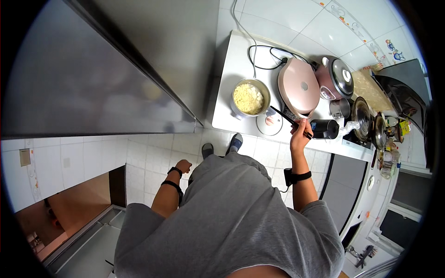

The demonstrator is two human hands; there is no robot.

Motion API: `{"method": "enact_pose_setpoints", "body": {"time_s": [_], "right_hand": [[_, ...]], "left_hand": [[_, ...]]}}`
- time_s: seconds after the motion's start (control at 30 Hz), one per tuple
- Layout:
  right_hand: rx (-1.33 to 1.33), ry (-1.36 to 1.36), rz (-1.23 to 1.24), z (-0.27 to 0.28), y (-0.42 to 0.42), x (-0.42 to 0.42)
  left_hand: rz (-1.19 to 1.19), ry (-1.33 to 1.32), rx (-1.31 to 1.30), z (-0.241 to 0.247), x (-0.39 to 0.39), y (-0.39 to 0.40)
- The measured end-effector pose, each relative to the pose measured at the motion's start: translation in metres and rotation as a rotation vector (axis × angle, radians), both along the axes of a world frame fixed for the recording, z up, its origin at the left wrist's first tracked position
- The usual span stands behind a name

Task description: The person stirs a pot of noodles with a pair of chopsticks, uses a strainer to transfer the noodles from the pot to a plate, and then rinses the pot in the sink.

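My right hand (301,135) is closed around a pair of dark chopsticks (284,115), whose tips point up and left towards a metal pot (268,91). The pot stands at the left part of the white counter and holds pale yellow noodles (246,96) with white cubes at one side. A round glass lid (274,125) lies flat beside the pot, near the counter's front edge. My left hand (184,166) hangs by my side, away from the counter; its fingers look curled and nothing shows in them.
A pink electric griddle (298,87) stands behind my right hand, with a pink rice cooker (335,78), a metal cup (340,108) and a black kettle (325,129) near it. Pans with lids (361,118) are farther right. Cables run behind the pot. A large grey cabinet (146,69) borders the left.
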State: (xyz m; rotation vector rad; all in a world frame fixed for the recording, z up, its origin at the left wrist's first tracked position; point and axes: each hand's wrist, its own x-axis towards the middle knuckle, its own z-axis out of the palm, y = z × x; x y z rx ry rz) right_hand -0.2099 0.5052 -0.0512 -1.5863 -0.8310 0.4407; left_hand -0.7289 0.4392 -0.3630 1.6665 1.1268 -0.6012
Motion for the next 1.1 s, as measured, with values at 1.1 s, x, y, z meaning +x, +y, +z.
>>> {"method": "enact_pose_setpoints", "body": {"time_s": [1.1], "right_hand": [[-0.145, -0.363, 0.540, -0.010, 0.094, -0.058]], "left_hand": [[0.408, -0.215, 0.060, 0.082, 0.143, 0.079]]}}
